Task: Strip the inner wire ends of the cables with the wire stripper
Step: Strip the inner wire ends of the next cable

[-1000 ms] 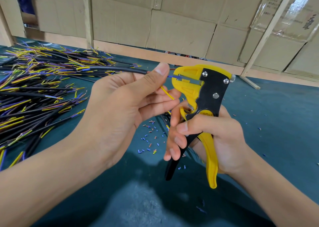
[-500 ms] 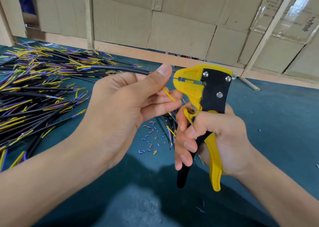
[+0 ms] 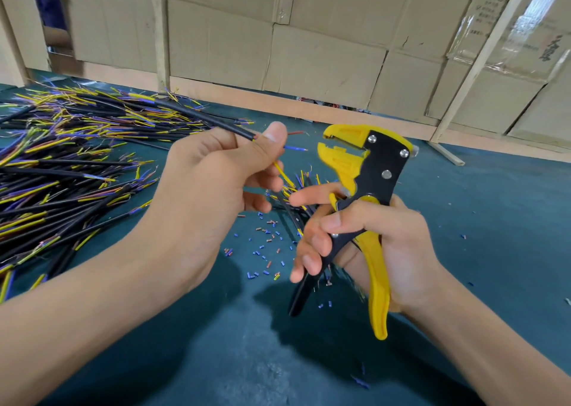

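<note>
Teal mat (image 3: 482, 220) before cardboard wall (image 3: 324, 56)

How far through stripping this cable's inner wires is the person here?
Done: blue wire shows a bare tip, and insulation bits litter the mat. In hand: left hand holds the cable, right hand the wire stripper, clear of it. Left: yellow wire.
</note>
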Action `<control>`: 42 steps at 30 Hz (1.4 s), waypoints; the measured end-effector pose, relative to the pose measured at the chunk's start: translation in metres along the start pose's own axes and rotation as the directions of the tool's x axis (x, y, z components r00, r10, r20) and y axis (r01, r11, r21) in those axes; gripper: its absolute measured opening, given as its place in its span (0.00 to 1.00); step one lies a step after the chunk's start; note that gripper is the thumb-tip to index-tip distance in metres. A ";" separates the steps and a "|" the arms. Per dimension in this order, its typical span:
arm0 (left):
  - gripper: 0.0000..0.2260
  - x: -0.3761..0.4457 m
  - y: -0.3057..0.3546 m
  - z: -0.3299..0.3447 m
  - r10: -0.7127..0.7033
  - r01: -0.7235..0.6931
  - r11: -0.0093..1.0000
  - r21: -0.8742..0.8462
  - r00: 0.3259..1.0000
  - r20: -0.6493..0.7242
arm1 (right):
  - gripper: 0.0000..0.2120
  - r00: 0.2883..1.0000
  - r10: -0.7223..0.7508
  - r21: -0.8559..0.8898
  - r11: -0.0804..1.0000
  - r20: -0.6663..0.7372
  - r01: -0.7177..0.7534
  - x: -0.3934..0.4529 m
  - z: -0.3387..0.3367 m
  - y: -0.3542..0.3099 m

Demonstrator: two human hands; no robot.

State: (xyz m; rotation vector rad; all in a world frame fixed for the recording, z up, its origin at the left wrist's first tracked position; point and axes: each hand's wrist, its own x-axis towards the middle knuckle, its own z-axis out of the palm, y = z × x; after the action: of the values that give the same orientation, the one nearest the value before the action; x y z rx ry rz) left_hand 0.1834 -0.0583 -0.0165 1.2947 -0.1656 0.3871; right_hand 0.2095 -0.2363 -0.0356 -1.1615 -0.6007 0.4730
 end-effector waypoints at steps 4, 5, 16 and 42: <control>0.10 0.001 -0.003 -0.001 -0.026 0.050 0.990 -0.130 0.984 0.178 | 0.15 0.999 -0.006 -0.001 1.000 0.047 0.006 0.000 0.001 0.000; 0.10 0.003 -0.003 -0.001 -0.038 0.075 0.983 -0.169 0.976 0.215 | 0.14 0.998 -0.008 0.001 1.000 0.060 0.008 -0.001 0.001 0.000; 0.11 0.008 -0.008 -0.002 -0.039 0.145 0.951 -0.274 0.934 0.356 | 0.09 0.996 -0.034 -0.039 0.999 0.084 0.037 -0.002 0.003 -0.002; 0.11 0.003 -0.002 0.005 -0.077 0.158 0.947 -0.279 0.957 0.280 | 0.07 0.998 -0.061 -0.077 0.995 0.030 0.064 -0.003 0.008 -0.002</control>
State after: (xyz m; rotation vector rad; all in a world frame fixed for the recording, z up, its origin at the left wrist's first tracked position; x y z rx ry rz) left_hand 0.1875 -0.0633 -0.0158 1.0452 -0.3579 0.0765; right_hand 0.2022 -0.2332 -0.0326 -1.2077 -0.6825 0.4159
